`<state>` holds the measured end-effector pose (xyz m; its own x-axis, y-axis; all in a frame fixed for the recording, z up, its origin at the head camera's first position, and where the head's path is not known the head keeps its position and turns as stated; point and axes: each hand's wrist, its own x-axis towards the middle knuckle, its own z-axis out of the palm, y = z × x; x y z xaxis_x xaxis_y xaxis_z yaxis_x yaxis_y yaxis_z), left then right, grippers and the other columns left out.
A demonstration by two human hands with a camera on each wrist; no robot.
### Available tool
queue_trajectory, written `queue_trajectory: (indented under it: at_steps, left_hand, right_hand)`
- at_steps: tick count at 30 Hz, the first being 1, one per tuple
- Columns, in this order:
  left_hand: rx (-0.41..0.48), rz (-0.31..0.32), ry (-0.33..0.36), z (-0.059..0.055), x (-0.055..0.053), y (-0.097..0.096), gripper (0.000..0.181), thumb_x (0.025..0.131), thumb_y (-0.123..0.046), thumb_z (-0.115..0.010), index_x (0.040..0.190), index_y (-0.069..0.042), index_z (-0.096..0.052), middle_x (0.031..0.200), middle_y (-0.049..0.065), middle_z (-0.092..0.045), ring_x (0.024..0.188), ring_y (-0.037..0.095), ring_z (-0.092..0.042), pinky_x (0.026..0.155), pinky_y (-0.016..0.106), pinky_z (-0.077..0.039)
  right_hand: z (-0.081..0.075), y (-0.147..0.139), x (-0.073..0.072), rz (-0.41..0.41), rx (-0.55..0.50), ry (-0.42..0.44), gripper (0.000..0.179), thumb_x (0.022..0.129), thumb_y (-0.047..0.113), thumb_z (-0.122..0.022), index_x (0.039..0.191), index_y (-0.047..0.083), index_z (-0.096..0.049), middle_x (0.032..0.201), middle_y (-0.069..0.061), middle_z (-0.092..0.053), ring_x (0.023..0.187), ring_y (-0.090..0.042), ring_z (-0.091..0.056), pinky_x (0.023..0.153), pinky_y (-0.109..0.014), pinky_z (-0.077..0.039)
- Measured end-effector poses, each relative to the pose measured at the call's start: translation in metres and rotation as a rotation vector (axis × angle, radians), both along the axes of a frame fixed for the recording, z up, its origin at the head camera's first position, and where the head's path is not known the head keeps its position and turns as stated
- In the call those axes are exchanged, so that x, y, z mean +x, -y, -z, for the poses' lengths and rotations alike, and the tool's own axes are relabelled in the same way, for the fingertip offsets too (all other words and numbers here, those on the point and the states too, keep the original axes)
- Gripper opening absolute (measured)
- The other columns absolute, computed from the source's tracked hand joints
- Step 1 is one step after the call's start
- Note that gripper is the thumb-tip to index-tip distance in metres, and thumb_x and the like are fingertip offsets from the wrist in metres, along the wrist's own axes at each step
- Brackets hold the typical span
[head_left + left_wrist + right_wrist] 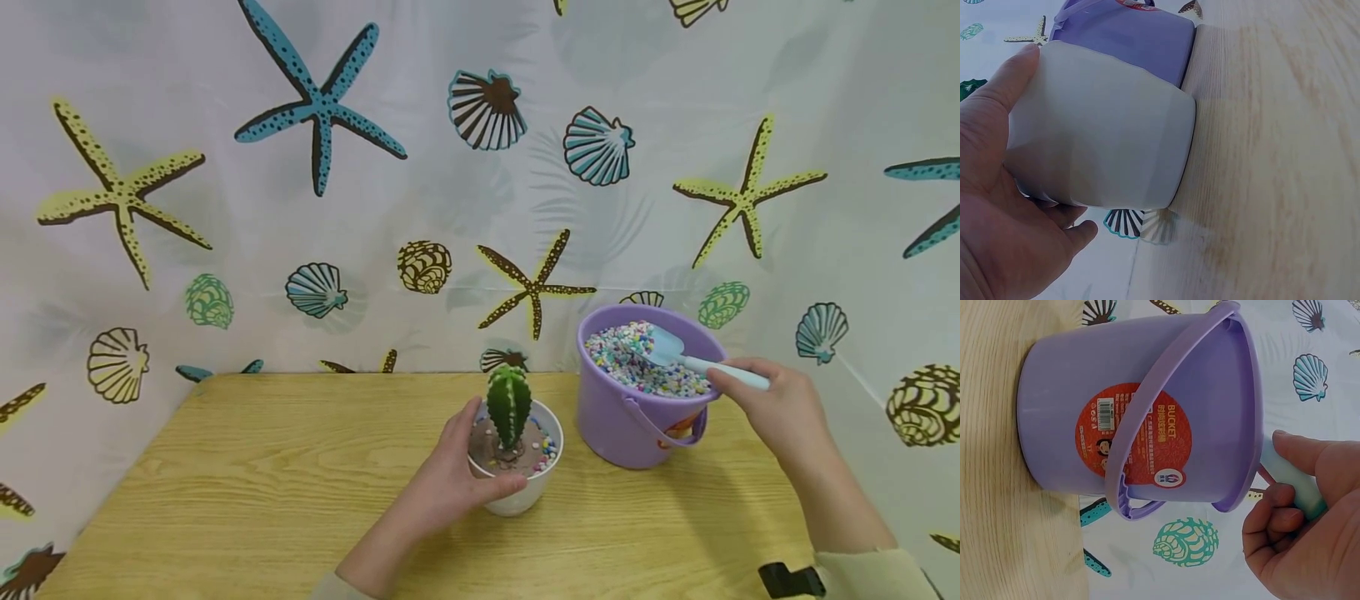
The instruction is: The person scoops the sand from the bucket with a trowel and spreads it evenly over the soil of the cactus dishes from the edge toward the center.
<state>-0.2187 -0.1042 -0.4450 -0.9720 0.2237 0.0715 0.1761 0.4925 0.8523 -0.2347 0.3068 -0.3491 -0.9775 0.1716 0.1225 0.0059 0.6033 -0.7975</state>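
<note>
My left hand grips the white pot from its left side, thumb at the near rim and fingers round the far side. In the pot a ribbed green cactus stands upright in brown soil, with some coloured pebbles along the right edge. My right hand holds a pale blue scoop by its handle. The scoop's blade lies among the multicoloured pebbles inside a purple bucket. Fingers of the right hand curl round the handle beside the bucket's rim in the right wrist view.
The bucket stands right of and behind the pot on a wooden table. Its purple handle hangs down over a red label. A white curtain with starfish and shells hangs behind the table and along its sides.
</note>
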Motion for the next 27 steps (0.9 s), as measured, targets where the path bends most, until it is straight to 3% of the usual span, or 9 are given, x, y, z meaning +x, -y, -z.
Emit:
queue_trajectory:
  at_steps: [11,23,27]
  left_hand:
    - [-0.009,-0.002,0.005,0.0,0.001,0.001,0.132,0.082,-0.062,-0.095,0.178,-0.018,-0.017,0.177,0.02,-0.027,0.157,0.046,-0.038,0.121,0.069,-0.038]
    - [-0.012,-0.003,-0.002,0.0,0.0,0.001,0.13,0.082,-0.062,-0.095,0.178,-0.019,-0.018,0.177,0.02,-0.028,0.157,0.045,-0.038,0.123,0.068,-0.037]
    - [-0.011,-0.001,-0.002,0.0,-0.001,0.001,0.13,0.082,-0.061,-0.095,0.178,-0.019,-0.018,0.177,0.02,-0.028,0.157,0.045,-0.038,0.123,0.068,-0.037]
  right_hand:
    - [-0.005,0.008,0.009,-0.009,0.001,-0.041,0.067,0.102,0.06,-0.075,0.139,0.004,-0.074,0.145,-0.022,-0.067,0.125,-0.033,-0.052,0.09,-0.042,-0.042]
    - [-0.012,0.018,0.023,-0.027,0.043,-0.055,0.062,0.102,0.062,-0.075,0.134,0.01,-0.078,0.137,-0.016,-0.071,0.106,-0.026,-0.05,0.076,-0.038,-0.042]
    - [-0.015,0.022,0.027,-0.028,0.044,-0.047,0.062,0.101,0.063,-0.075,0.135,0.011,-0.078,0.129,-0.016,-0.07,0.094,-0.027,-0.048,0.067,-0.038,-0.041]
